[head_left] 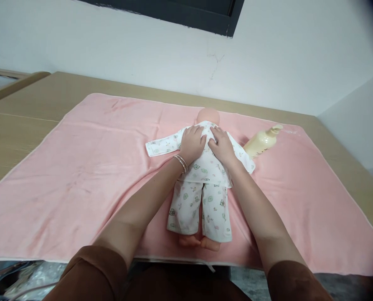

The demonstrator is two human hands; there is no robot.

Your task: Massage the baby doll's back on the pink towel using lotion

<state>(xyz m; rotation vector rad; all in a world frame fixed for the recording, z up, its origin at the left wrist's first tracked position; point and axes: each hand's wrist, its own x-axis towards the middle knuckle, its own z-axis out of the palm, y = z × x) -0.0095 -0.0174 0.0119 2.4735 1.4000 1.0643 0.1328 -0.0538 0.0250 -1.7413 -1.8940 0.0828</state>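
Note:
A baby doll lies on a pink blanket, its head toward the wall and its bare feet toward me. It wears a white printed top and matching trousers. My left hand rests flat on the left side of the doll's upper body, fingers stretched out. On the right side, my right hand lies on the top with its fingers spread. Both thumbs point inward, a small gap between them. The doll's face is not visible.
A cream pump bottle lies tilted on the blanket, right of the doll's sleeve. The blanket covers much of a wooden table against a white wall. A clear plastic bag is below the table's front edge at left.

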